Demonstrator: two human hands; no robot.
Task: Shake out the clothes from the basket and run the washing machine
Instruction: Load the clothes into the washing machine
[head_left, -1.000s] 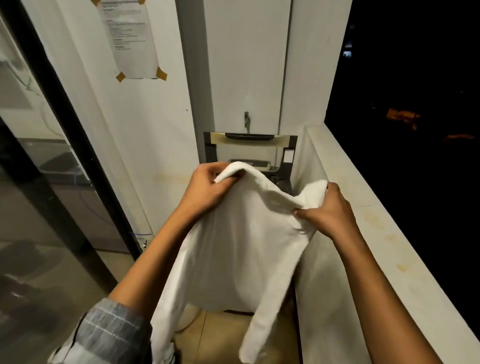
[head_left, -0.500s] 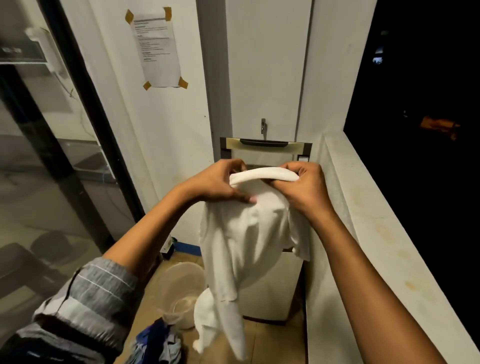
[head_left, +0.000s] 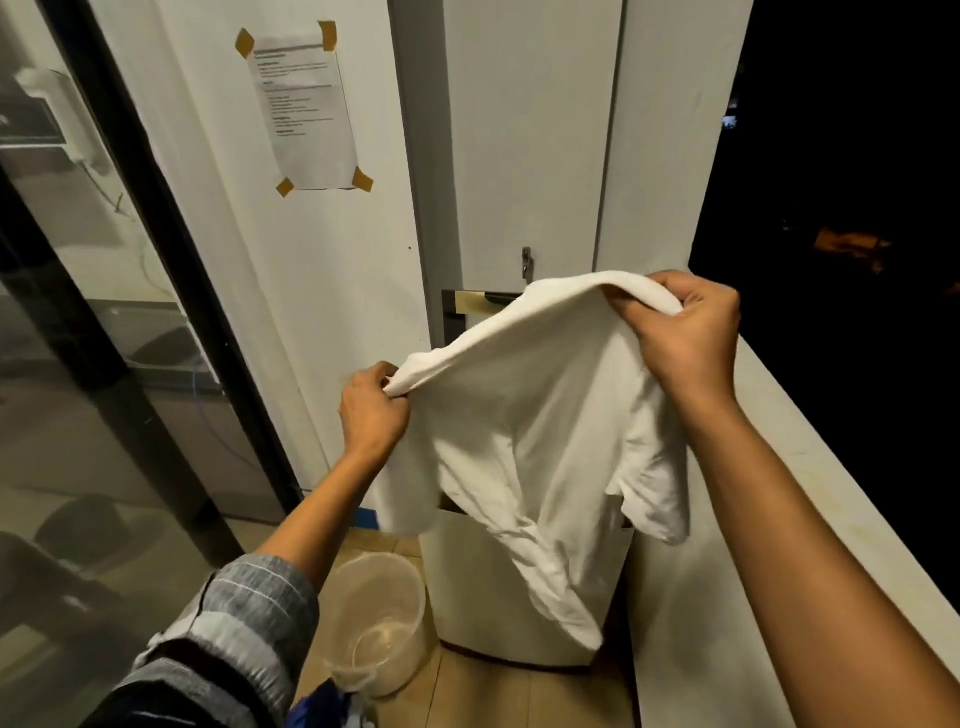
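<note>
Head view: soft, light white cotton shirt (head_left: 540, 431) above washing machine (head_left: 519, 587), left hand (head_left: 371, 410) and right hand (head_left: 685, 338) grip pinching its top edge; best held there.

I see my left hand (head_left: 373, 410) and right hand (head_left: 685, 332) gripping a white shirt (head_left: 524, 431) stretched above the washing machine (head_left: 483, 597), a clear bucket (head_left: 376, 618) beside it.

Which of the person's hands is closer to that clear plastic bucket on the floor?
Left. The left hand grips the white shirt almost straight above the bucket; the right hand grips it higher up and farther right.
</note>
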